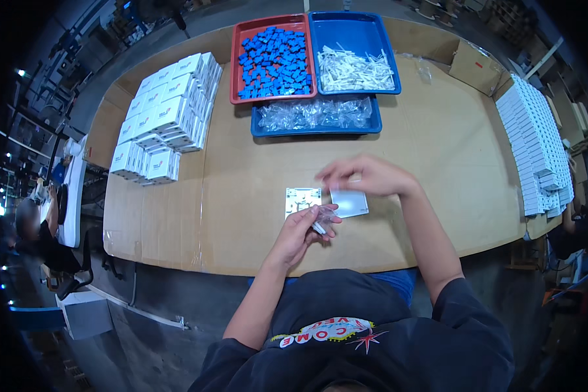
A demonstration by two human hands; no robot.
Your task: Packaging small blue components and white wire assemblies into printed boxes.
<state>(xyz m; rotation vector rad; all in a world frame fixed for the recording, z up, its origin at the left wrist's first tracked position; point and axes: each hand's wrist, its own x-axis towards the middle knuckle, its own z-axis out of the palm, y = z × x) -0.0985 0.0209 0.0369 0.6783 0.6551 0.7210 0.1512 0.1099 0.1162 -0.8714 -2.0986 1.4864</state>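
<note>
Closed around a small clear plastic bag [324, 214] with a white piece in it, my left hand [297, 236] is near the front middle of the table. A white square plate with cut-outs [303, 196] lies just beyond it, partly covered by the fingers. To the right of that plate is a plain white square cover [353, 206]. My right hand [370, 175] hovers over the far edge of this cover. Its fingers are bent and smeared by motion, so whether they hold anything is unclear.
At the back stand a red tray [235, 72] of blue parts, a blue tray [356, 26] of white plastic pieces, and another blue tray [317, 132] of clear bags. White boxes [166, 111] are stacked left; white pieces [536, 140] are stacked right. Cardboard walls [431, 46] edge the table.
</note>
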